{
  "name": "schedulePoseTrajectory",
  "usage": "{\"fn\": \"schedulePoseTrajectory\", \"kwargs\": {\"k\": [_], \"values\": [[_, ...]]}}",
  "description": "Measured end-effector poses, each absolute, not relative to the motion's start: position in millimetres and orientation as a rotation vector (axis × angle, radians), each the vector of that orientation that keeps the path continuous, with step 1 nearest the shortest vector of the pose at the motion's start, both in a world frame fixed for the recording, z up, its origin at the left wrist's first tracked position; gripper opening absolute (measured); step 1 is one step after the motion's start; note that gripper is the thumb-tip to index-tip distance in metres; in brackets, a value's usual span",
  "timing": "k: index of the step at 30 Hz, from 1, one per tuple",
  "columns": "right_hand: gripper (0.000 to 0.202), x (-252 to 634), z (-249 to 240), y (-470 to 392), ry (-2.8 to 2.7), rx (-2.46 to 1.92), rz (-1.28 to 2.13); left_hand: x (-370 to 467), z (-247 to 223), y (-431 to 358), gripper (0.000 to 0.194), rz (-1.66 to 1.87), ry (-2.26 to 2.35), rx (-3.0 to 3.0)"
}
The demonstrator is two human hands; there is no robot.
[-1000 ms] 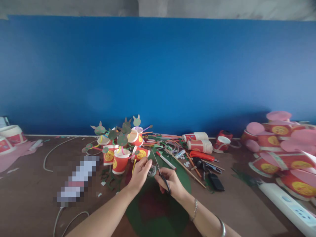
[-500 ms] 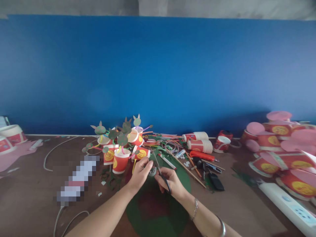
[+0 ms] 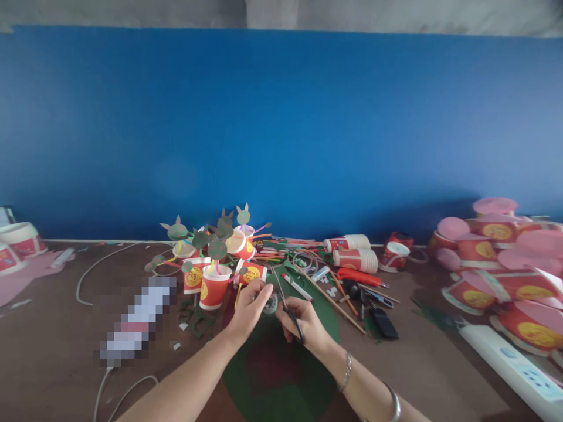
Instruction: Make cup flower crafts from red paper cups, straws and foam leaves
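In the middle of the table, my right hand [image 3: 305, 322] grips a pair of scissors [image 3: 292, 319] by the dark handles, with the blades pointing away from me and up. Close beside the blades, my left hand [image 3: 250, 309] is closed, thumb against forefinger. What its fingertips hold is too small and blurred to name. A small whitish ring-shaped item [image 3: 270, 303], perhaps a tape roll, shows between my hands. Both hands are above a large dark green round sheet [image 3: 281, 387]. Just beyond my left hand stand red paper cups [image 3: 214, 290] with green eared paper heads on coloured stems.
Stacked paper cups [image 3: 356, 259] lie behind on the right, near an orange-red cutter [image 3: 360, 276], a marker [image 3: 298, 288] and a dark key fob [image 3: 384, 323]. Pink-topped cups [image 3: 484, 252] crowd the far right, by a white power strip [image 3: 510, 363]. A pixelated object [image 3: 138, 322] lies left.
The dark green piece seen between my fingertips and the blades no longer shows clearly there. Both hands stay in nearly the same place, and the scissors remain in my right hand.
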State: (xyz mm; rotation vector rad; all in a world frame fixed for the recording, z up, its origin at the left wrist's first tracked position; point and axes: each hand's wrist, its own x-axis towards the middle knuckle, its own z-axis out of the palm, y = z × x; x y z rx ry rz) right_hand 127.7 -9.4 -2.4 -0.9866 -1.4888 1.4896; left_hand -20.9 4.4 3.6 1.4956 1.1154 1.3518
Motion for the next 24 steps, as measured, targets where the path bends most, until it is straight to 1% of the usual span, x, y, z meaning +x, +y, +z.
{"fn": "schedulePoseTrajectory", "kwargs": {"k": [4, 8, 24], "values": [[0.036, 127.6, -2.7, -9.2, -1.465, -0.983, 1.515, -21.2, 4.2, 4.0, 0.028, 1.384, 1.087, 1.568], [0.035, 127.9, 0.8, -10.5, -1.456, -0.963, 1.541, -22.2, 4.1, 5.2, 0.024, 1.32, 1.014, 1.601], [0.036, 130.4, 0.1, -9.1, -1.501, -0.996, 1.526, -26.6, 2.5, 8.5, 0.03, 1.319, 1.07, 1.547]]}}
